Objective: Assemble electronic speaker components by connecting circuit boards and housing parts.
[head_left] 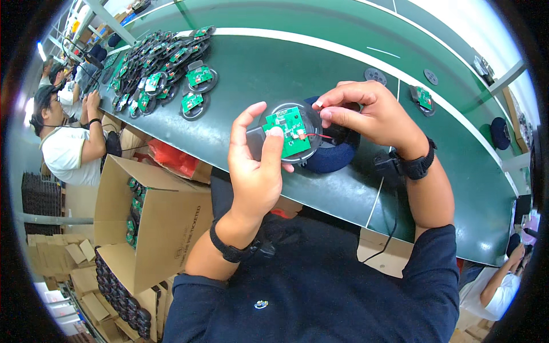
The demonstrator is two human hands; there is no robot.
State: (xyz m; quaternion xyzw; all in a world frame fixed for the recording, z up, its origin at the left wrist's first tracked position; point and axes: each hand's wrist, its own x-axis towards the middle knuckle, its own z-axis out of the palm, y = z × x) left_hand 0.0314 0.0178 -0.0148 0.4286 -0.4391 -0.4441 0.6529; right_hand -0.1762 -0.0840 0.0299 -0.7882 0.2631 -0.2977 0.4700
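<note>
My left hand [257,166] holds a round dark housing with a green circuit board [291,130] set in it, thumb pressed on the board's lower edge. A thin red wire [318,136] runs from the board to the right. My right hand [366,114] pinches at the housing's upper right rim, fingers closed by the wire. Under both hands lies a dark blue round cushion-like part [331,157] on the green conveyor belt [257,74].
A heap of round housings with green boards [166,74] lies at the belt's far left. An open cardboard box [154,223] with more parts stands at my left. Another person [68,143] sits further left. Single parts [423,98] lie to the right.
</note>
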